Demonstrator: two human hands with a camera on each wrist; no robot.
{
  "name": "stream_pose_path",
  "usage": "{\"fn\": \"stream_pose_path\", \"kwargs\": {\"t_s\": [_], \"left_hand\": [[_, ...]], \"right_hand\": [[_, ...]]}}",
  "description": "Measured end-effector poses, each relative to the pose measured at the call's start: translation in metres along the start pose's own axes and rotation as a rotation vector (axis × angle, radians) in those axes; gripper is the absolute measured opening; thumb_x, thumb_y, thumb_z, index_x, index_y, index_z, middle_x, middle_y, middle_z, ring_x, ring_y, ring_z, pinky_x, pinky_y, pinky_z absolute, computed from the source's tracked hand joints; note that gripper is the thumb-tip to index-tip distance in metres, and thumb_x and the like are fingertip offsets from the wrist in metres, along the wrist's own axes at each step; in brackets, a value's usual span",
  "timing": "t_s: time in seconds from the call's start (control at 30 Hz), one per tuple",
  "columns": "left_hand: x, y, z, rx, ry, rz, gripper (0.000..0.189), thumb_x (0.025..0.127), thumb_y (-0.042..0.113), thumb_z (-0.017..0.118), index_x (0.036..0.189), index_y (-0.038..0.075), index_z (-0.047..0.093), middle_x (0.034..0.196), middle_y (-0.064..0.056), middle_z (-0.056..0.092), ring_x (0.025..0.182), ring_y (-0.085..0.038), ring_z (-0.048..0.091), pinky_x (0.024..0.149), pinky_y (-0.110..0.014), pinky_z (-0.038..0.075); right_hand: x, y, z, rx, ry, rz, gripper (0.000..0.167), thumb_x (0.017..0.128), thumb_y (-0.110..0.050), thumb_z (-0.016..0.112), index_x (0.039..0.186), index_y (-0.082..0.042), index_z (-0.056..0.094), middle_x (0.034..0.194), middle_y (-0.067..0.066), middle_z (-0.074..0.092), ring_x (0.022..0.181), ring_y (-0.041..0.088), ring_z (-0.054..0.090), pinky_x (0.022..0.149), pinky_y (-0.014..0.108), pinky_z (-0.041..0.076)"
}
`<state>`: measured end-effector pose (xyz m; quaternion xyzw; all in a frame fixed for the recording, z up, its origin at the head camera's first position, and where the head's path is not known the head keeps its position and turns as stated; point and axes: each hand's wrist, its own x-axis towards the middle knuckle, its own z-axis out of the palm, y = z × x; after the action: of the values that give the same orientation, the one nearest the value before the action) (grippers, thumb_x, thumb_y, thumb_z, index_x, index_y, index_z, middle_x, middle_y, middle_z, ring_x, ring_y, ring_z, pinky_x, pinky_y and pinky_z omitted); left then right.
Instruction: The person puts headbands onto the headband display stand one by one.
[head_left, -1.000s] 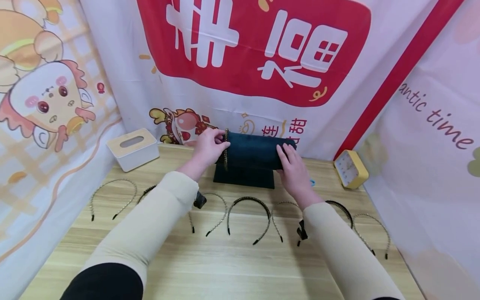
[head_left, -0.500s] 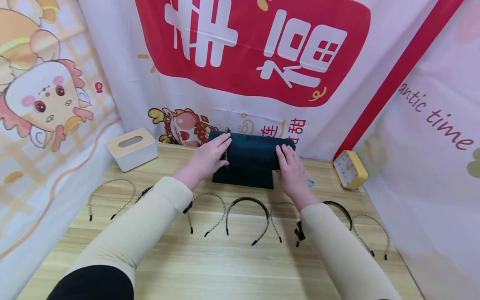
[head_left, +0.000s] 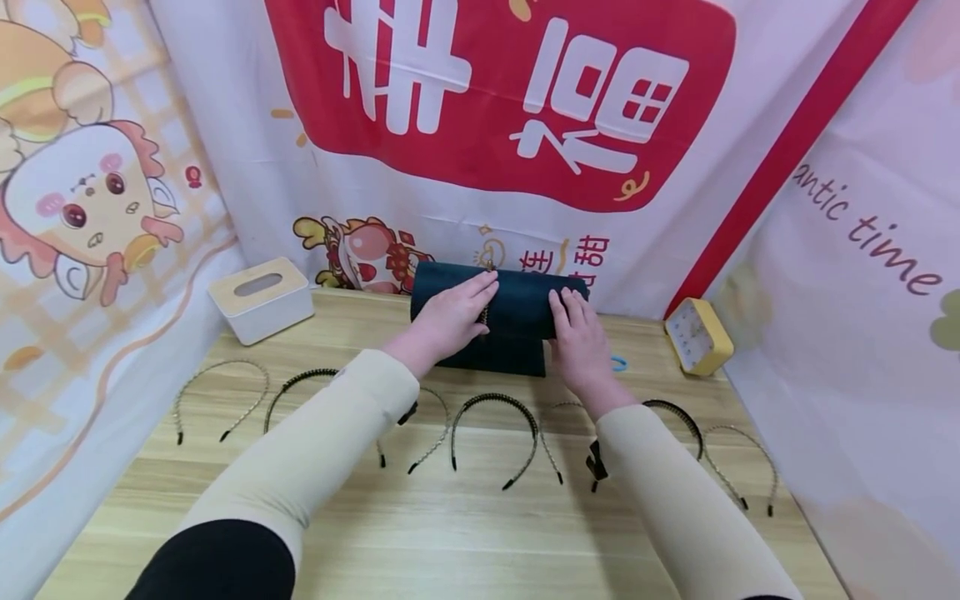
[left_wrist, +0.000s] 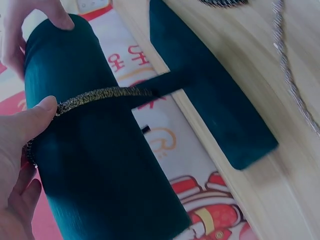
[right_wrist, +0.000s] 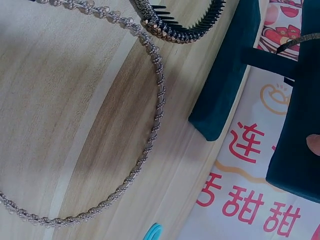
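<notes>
A dark green velvet headband display stand, with a thick padded roll (head_left: 522,293) above a flat base (left_wrist: 215,95), stands at the back of the table. A glittery black-and-gold headband (left_wrist: 102,94) arches across the roll near its middle. My left hand (head_left: 452,318) holds this headband; in the left wrist view the thumb presses its edge and the fingers curl at the roll's far side. My right hand (head_left: 582,342) grips the roll's right end, fingers over the top. In the right wrist view only a fingertip (right_wrist: 314,144) shows on the roll.
Several headbands lie in a row before the stand, among them a black toothed one (head_left: 495,400) and a thin beaded one (right_wrist: 161,95). A tissue box (head_left: 262,304) stands left, a yellow clock (head_left: 699,337) right. A light-blue loop (head_left: 618,363) lies near the right hand.
My left hand has slid the headband rightward along the roll, from near its left end to about its middle. The right hand has stayed on the right end.
</notes>
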<state>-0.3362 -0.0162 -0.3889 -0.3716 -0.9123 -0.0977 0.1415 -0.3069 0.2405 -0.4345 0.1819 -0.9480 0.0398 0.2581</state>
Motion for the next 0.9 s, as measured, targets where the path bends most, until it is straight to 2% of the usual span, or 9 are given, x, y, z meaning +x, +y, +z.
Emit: {"fn": "stream_pose_path", "kwargs": {"t_s": [0.33, 0.43, 0.5, 0.63, 0.73, 0.8, 0.9], "left_hand": [[0.005, 0.005, 0.005, -0.019, 0.008, -0.01, 0.079, 0.088, 0.029, 0.077, 0.152, 0.004, 0.038, 0.16, -0.008, 0.027, 0.144, -0.021, 0.029, 0.11, -0.038, 0.037], [0.0, 0.003, 0.001, -0.043, 0.014, -0.014, 0.084, 0.087, 0.03, 0.077, 0.154, 0.005, 0.033, 0.162, -0.008, 0.023, 0.145, -0.022, 0.027, 0.114, -0.038, 0.03], [-0.008, 0.001, -0.005, -0.06, 0.042, -0.012, 0.087, 0.086, 0.03, 0.079, 0.154, 0.005, 0.032, 0.162, -0.009, 0.022, 0.145, -0.023, 0.026, 0.116, -0.039, 0.026], [-0.034, -0.014, -0.018, -0.091, 0.146, 0.005, 0.087, 0.084, 0.028, 0.081, 0.154, 0.008, 0.035, 0.161, -0.011, 0.022, 0.144, -0.029, 0.029, 0.116, -0.045, 0.025], [-0.064, -0.038, -0.025, -0.1, 0.245, -0.011, 0.082, 0.081, 0.025, 0.083, 0.151, 0.01, 0.042, 0.159, -0.012, 0.028, 0.138, -0.035, 0.037, 0.113, -0.051, 0.029], [-0.091, -0.059, -0.031, -0.103, 0.275, -0.078, 0.078, 0.08, 0.023, 0.084, 0.147, 0.011, 0.047, 0.156, -0.013, 0.033, 0.134, -0.038, 0.041, 0.111, -0.054, 0.031], [-0.139, -0.096, -0.037, -0.1, 0.241, -0.248, 0.067, 0.082, 0.018, 0.082, 0.141, 0.008, 0.052, 0.153, -0.017, 0.036, 0.131, -0.042, 0.042, 0.109, -0.058, 0.032]], "right_hand": [[0.004, -0.008, -0.001, -0.013, -0.046, 0.018, 0.08, 0.088, -0.014, 0.075, 0.154, -0.005, 0.03, 0.152, 0.022, 0.031, 0.141, 0.039, 0.026, 0.117, 0.046, 0.021], [0.004, -0.009, 0.0, -0.025, -0.053, 0.02, 0.08, 0.088, -0.015, 0.075, 0.154, -0.005, 0.03, 0.152, 0.022, 0.031, 0.14, 0.039, 0.027, 0.117, 0.047, 0.022], [0.005, -0.01, 0.001, -0.027, -0.059, 0.018, 0.08, 0.088, -0.015, 0.075, 0.154, -0.005, 0.03, 0.153, 0.022, 0.031, 0.14, 0.039, 0.027, 0.116, 0.048, 0.023], [0.004, -0.012, 0.004, -0.014, -0.062, 0.017, 0.08, 0.089, -0.015, 0.074, 0.154, -0.005, 0.028, 0.153, 0.023, 0.03, 0.141, 0.04, 0.026, 0.116, 0.049, 0.022], [0.003, -0.011, 0.004, -0.001, -0.051, 0.02, 0.08, 0.088, -0.014, 0.074, 0.154, -0.004, 0.028, 0.151, 0.024, 0.03, 0.14, 0.042, 0.026, 0.117, 0.049, 0.021], [0.002, -0.01, 0.003, 0.01, -0.042, 0.029, 0.08, 0.088, -0.013, 0.073, 0.153, -0.004, 0.028, 0.151, 0.025, 0.03, 0.14, 0.042, 0.025, 0.116, 0.05, 0.021], [0.0, -0.008, 0.002, 0.04, -0.025, 0.052, 0.08, 0.087, -0.01, 0.074, 0.153, -0.004, 0.029, 0.151, 0.025, 0.03, 0.139, 0.043, 0.025, 0.116, 0.051, 0.02]]}}
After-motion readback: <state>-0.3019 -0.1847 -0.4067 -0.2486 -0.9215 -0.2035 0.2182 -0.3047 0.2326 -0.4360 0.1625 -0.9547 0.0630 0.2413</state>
